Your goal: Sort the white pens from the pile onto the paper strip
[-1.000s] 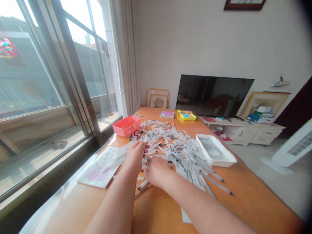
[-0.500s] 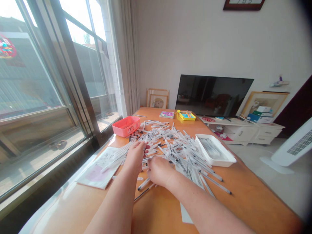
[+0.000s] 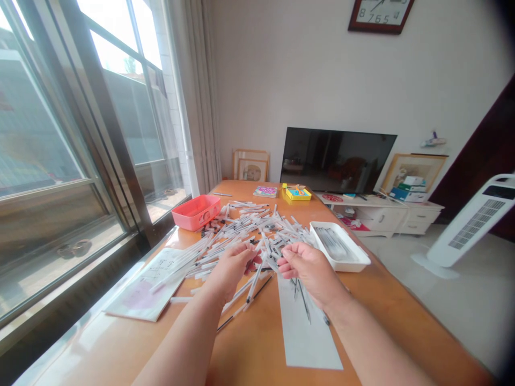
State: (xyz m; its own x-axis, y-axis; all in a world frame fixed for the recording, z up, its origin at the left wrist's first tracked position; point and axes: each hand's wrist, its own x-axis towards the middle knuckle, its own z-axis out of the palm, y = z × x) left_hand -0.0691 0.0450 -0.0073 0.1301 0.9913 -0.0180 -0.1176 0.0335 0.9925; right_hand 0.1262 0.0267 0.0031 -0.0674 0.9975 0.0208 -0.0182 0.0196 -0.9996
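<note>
Left hand (image 3: 236, 264), right hand (image 3: 308, 265): fingers were curled, grip unclear | pens (image 3: 251, 219): large pile lay loose beyond and between hands | white tray (image 3: 351, 264), right of right hand: a batch lay inside; most remained outside

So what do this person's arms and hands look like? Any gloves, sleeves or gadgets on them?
All bare: no glove on the left hand or the right hand, and no sleeve, watch, bracelet or cable on the visible left forearm and right forearm. I can't make out any ring, though some fingers are partly hidden.
</note>
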